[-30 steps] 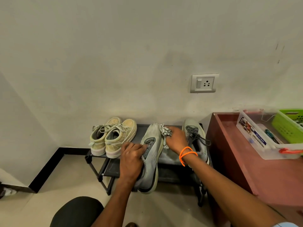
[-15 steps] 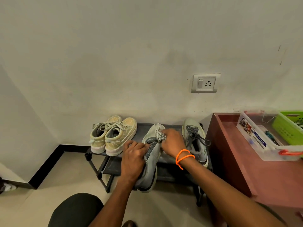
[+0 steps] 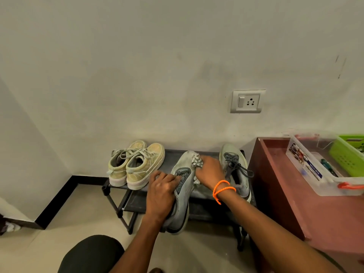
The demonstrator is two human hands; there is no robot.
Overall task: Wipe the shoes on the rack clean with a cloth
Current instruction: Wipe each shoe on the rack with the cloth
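We note the left hand (image 3: 160,196) gripping the grey shoe (image 3: 182,191) by its heel end, held sole-up and overhanging the front of the black rack (image 3: 118,196), while the right hand (image 3: 209,172), with an orange band (image 3: 222,191) at the wrist, presses a bunched cloth (image 3: 197,161) to the toe. Its grey mate (image 3: 235,170) and a beige pair (image 3: 136,164) stand on the top shelf. On the red table (image 3: 315,213), a clear box (image 3: 323,168) carries a blue label, seemingly "MULTI BOX", beside a green basket (image 3: 349,154); a wall socket (image 3: 247,101) sits above.
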